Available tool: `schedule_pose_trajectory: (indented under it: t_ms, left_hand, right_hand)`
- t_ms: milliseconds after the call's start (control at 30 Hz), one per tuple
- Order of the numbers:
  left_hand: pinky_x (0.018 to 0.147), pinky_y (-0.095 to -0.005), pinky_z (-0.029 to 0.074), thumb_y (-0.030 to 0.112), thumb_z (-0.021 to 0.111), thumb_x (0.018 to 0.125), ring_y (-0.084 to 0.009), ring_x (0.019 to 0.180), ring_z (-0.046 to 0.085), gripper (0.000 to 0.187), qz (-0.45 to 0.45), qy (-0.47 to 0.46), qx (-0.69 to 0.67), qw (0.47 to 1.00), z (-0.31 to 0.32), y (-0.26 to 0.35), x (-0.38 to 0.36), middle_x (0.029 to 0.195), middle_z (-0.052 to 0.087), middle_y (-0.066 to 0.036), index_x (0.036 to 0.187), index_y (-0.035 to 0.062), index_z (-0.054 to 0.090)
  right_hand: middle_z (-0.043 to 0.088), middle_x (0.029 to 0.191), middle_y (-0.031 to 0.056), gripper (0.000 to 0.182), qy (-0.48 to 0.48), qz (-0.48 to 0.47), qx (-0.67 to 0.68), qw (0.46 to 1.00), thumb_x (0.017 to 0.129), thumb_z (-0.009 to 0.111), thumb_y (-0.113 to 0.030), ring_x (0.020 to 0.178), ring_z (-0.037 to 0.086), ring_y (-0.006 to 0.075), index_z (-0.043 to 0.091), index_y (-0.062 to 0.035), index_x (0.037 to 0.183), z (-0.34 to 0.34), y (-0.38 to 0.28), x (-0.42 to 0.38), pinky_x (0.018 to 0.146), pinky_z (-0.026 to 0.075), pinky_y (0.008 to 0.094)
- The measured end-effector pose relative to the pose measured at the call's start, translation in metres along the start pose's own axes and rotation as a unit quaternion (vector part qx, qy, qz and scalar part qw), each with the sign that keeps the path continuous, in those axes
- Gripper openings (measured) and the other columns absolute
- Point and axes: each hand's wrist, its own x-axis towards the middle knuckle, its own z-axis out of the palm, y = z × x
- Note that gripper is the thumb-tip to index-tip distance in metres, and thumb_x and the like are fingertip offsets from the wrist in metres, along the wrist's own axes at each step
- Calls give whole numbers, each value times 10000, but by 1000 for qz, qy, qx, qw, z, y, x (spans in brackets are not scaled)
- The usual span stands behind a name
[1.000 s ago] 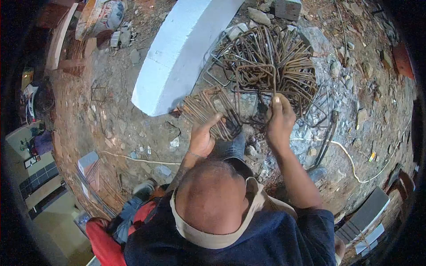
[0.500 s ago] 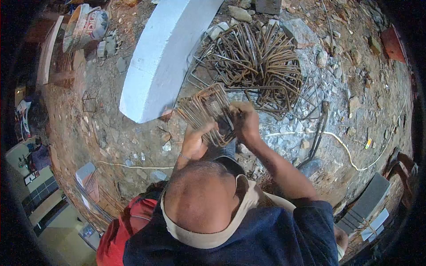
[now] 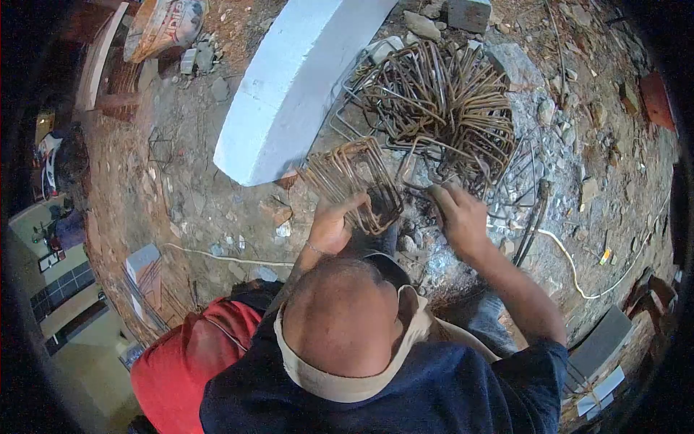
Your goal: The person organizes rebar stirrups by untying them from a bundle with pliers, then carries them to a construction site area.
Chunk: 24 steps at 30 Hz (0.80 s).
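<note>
My left hand is closed around one side of a bundle of rusty rebar stirrups, bent into rectangles and stacked together. My right hand is apart from the bundle, to its right, with the fingers closed on a single stirrup whose bent bar reaches toward the pile. Just beyond both hands lies a large heap of stirrups, fanned out in a ring on the ground. Part of the held stirrup is lost among the bars behind it.
A long white block lies left of the heap. A white cable crosses the rubble ground, and dark metal bars lean at right. A bucket stands at upper left. A grey block lies at lower right.
My right hand has moved away from the bundle to the right, toward the heap, and now grips a separate stirrup. My left hand still holds the bundle. The view has shifted slightly.
</note>
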Motion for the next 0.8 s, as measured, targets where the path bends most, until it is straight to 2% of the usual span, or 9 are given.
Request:
schedule_pose_trajectory:
  t_ms: [100, 200, 333, 400, 467, 567, 600, 667, 800]
  left_hand:
    - [708, -317, 512, 88, 686, 780, -162, 790, 615, 233, -4, -13, 19, 1000, -6, -4, 4, 859, 622, -54, 975, 29, 573]
    - [717, -318, 511, 85, 680, 784, -160, 804, 613, 238, 9, -18, 25, 999, -3, -4, 5, 859, 622, -53, 985, 26, 569]
    - [722, -318, 513, 73, 673, 785, -161, 805, 613, 248, -11, -9, 45, 999, -5, 0, -4, 866, 619, -49, 1001, 26, 560]
    - [725, -314, 514, 57, 665, 786, -164, 812, 612, 258, -14, -26, 20, 999, -7, 0, -4, 882, 617, -48, 1016, 30, 551]
    - [718, -309, 516, 45, 664, 781, -165, 803, 610, 258, -7, -20, 17, 1000, -4, 2, -4, 889, 615, -48, 1012, 34, 550]
    - [808, -326, 492, 24, 662, 768, -178, 924, 608, 297, -28, -30, -17, 999, 9, 5, -2, 979, 636, -82, 1047, -24, 572]
    - [808, -326, 492, 24, 662, 768, -178, 924, 608, 297, -32, -36, -15, 999, 10, 4, -1, 979, 636, -82, 1047, -24, 572]
    - [822, -325, 486, 29, 654, 773, -194, 938, 606, 321, -20, -14, 73, 997, 7, -1, 1, 992, 635, -85, 1075, -31, 565]
    - [870, -337, 457, 37, 654, 761, -204, 953, 590, 381, 19, -62, 105, 992, 3, -2, 2, 1043, 616, -88, 1123, -11, 543]
  right_hand:
    - [568, 806, 126, 180, 73, 105, 93, 987, 779, 572, -33, 660, 590, 305, 579, -67, 956, -6, -20, 9, 523, 471, 364]
    - [563, 778, 154, 140, 135, 113, 184, 967, 792, 565, 2, 667, 578, 342, 584, -39, 924, -7, -20, 18, 555, 471, 378]
    - [594, 803, 152, 94, 114, 159, 171, 965, 803, 580, -8, 702, 599, 327, 603, -22, 892, -34, -20, 19, 610, 472, 391]
    - [611, 827, 167, 82, 88, 224, 68, 968, 830, 581, -50, 713, 607, 313, 609, -10, 896, -64, -9, 24, 642, 477, 373]
    - [616, 850, 159, 91, 68, 302, 123, 943, 839, 568, -41, 750, 609, 286, 606, -9, 915, -81, -8, 27, 671, 471, 350]
    - [601, 887, 145, 136, 99, 270, 266, 920, 824, 570, -13, 792, 588, 269, 596, -21, 958, -51, -22, 30, 707, 460, 341]
    - [576, 915, 141, 227, 137, 142, 212, 957, 781, 598, 12, 820, 561, 271, 572, -23, 1004, -30, -23, 28, 742, 453, 352]
    - [562, 920, 157, 337, 120, 190, 356, 907, 713, 641, 28, 821, 559, 295, 547, -13, 1034, 28, -40, 18, 743, 454, 373]
    - [611, 855, 188, 227, 131, 250, 358, 890, 752, 632, -31, 771, 608, 310, 594, 15, 970, 63, -69, 39, 707, 473, 372]
